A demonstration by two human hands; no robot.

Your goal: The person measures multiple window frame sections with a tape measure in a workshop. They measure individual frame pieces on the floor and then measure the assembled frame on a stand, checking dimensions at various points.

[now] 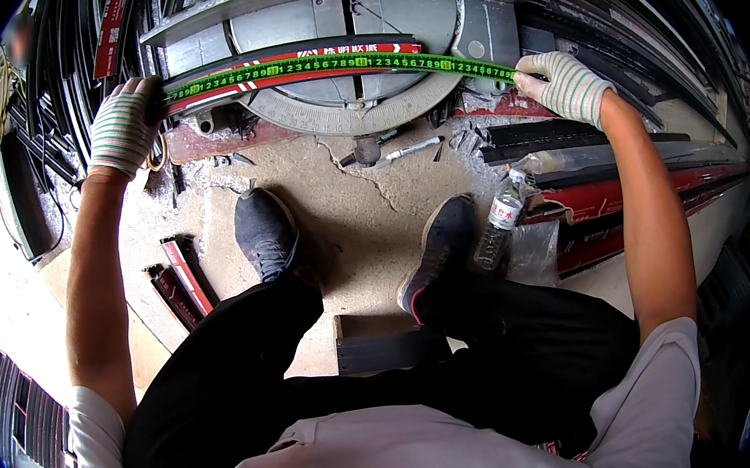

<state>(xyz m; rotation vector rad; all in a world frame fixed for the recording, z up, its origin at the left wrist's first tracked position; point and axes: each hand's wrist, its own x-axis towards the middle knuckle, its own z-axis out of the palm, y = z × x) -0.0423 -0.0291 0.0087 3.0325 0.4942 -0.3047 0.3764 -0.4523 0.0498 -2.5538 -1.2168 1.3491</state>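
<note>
A green tape measure (319, 66) is stretched in a gentle curve from one hand to the other. Along its left part lies a black-and-red profile strip (296, 44), above the grey saw base (407, 20) with its curved angle scale (350, 120). My left hand (125, 127), in a striped white knit glove, is closed around the left end of the strip and the tape. My right hand (562, 85), gloved alike, pinches the tape beyond the strip's right end. The tape's case does not show.
Bundles of black profiles (53, 81) lie left, more (612, 67) right. A plastic bottle (499, 215) stands by my right shoe (448, 233). A marker pen (414, 148) lies before the saw base. Short red-and-black offcuts (183, 278) and a dark block (390, 353) are on the floor.
</note>
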